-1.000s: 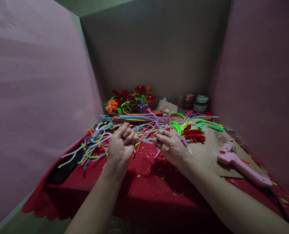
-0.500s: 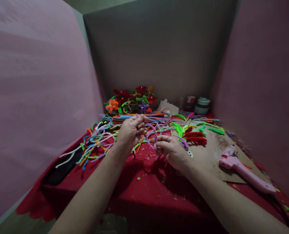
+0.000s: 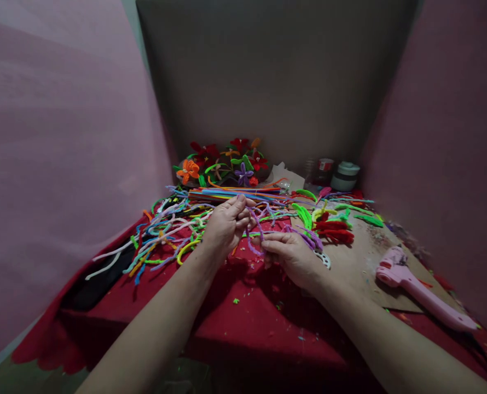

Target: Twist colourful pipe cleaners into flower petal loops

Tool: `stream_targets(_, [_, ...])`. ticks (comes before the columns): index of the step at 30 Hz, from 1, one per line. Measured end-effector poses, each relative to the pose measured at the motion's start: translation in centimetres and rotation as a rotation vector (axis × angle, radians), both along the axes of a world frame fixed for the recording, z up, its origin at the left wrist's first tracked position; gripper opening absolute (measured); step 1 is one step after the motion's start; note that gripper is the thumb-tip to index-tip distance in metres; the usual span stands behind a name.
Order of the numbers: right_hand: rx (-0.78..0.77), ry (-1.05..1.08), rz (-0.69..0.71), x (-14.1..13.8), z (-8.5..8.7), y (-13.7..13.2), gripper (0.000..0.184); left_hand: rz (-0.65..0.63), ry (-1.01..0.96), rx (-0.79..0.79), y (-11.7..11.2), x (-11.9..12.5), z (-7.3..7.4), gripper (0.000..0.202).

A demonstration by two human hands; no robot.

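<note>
My left hand [image 3: 227, 225] is closed in a pinch on the upper end of a lilac pipe cleaner [image 3: 255, 234], just in front of a bundle of straight coloured pipe cleaners [image 3: 235, 194]. My right hand [image 3: 293, 255] is closed on the lower end of the same lilac pipe cleaner, a little nearer to me. The piece bends in a loop between the two hands, over a red cloth [image 3: 243, 323]. A tangle of loose pipe cleaners [image 3: 165, 232] lies to the left of my left hand.
Finished pipe-cleaner flowers [image 3: 222, 163] stand at the back. Green and red pieces [image 3: 329, 224] lie on a brown board [image 3: 362, 257] to the right, with a pink glue gun [image 3: 419, 287]. Two small jars [image 3: 337, 174] sit at the back right. Pink walls close in both sides.
My left hand has moved forward and to the right, closer to my right hand. The lilac pipe cleaner between them is now bent into a tighter loop. The view has shifted slightly.
</note>
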State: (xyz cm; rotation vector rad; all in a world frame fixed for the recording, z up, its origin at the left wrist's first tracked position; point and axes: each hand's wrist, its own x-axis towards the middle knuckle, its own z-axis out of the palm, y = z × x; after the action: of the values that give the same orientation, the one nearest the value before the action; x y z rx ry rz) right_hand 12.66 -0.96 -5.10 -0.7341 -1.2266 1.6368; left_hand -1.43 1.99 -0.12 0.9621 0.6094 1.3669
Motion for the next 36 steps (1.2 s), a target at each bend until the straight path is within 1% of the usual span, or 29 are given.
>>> stream_targets(4, [-0.180,0.211,0.164,0.1,0.2,-0.2,0.015,0.029,-0.004,0.011,0.0,0.0,0.1,0.020])
stream_targets(6, [-0.227,0.265,0.248,0.1,0.1,-0.2,0.016,0.042,-0.014,0.032,0.0,-0.1,0.1,0.019])
stream_targets(8, [-0.259,0.277,0.271,0.0,-0.1,-0.1,0.015,0.058,-0.022,0.038,-0.1,-0.2,0.2,0.020])
stream_targets(12, [-0.333,0.317,0.165,-0.2,-0.5,0.1,0.010,0.098,-0.033,0.037,-0.3,0.1,0.4,0.024])
stream_targets(15, [-0.333,0.332,0.082,-0.3,-0.6,0.2,0.021,0.149,-0.039,0.079,-0.2,0.3,0.4,0.023])
stream_targets(17, [-0.335,0.326,0.053,-0.3,-0.6,0.3,0.024,0.167,-0.058,0.137,0.1,0.2,0.4,0.019])
stream_targets(19, [-0.340,0.322,0.028,-0.3,-0.5,0.4,0.021,0.139,-0.099,0.178,0.4,-0.2,0.2,0.019])
stream_targets(21, [-0.327,0.340,-0.010,-0.1,-0.5,0.6,0.018,0.089,-0.122,0.152,0.6,-0.6,0.0,0.028])
stream_targets(23, [-0.296,0.368,-0.048,0.0,-0.5,0.8,0.017,0.034,-0.060,0.059,0.7,-0.7,-0.5,0.033])
stream_targets(25, [-0.269,0.373,-0.071,0.1,-0.6,1.0,0.017,-0.062,0.087,-0.040,0.5,-0.5,-1.2,0.030])
stream_targets(27, [-0.253,0.344,-0.072,0.1,-0.6,1.0,0.016,-0.156,0.242,-0.084,0.1,0.1,-1.8,0.026])
stream_targets(28, [-0.246,0.321,-0.067,0.1,-0.7,1.0,0.016,-0.174,0.309,-0.077,0.0,0.4,-2.1,0.024])
stream_targets(29, [-0.240,0.298,-0.061,0.1,-0.7,1.0,0.016,-0.162,0.365,-0.057,-0.1,0.6,-2.2,0.023])
stream_targets(33, [-0.231,0.166,-0.013,0.0,-0.6,0.7,0.018,-0.005,0.548,0.051,-0.4,1.1,-2.0,0.021])
stream_targets(36, [-0.177,-0.018,-0.061,0.0,-0.5,0.4,0.018,0.047,0.621,0.058,-0.4,1.3,-1.7,0.021])
